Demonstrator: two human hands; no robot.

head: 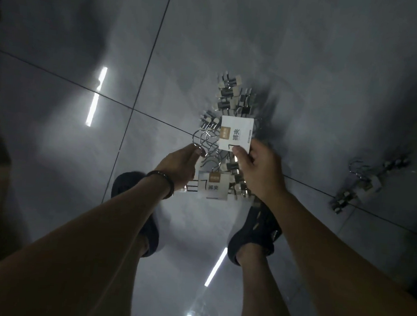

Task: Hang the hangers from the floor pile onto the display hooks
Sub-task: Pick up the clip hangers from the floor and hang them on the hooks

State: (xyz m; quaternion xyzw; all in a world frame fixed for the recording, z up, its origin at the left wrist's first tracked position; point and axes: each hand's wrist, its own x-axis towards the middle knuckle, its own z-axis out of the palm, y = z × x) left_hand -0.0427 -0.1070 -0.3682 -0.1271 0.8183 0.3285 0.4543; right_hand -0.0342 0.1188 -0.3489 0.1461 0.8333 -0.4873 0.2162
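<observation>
Over a tiled floor [61, 44], the left hand [179, 165] pinches the metal hooks [204, 138] of bunched hangers [229, 96]. The right hand [259, 167] clamps its grip on their white label card [236, 132].

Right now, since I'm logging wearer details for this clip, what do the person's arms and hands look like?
Both forearms are bare, with no sleeves in view. The left hand has a dark band around its wrist; the right hand wears nothing. No gloves, and no rings show on the fingers.
</observation>
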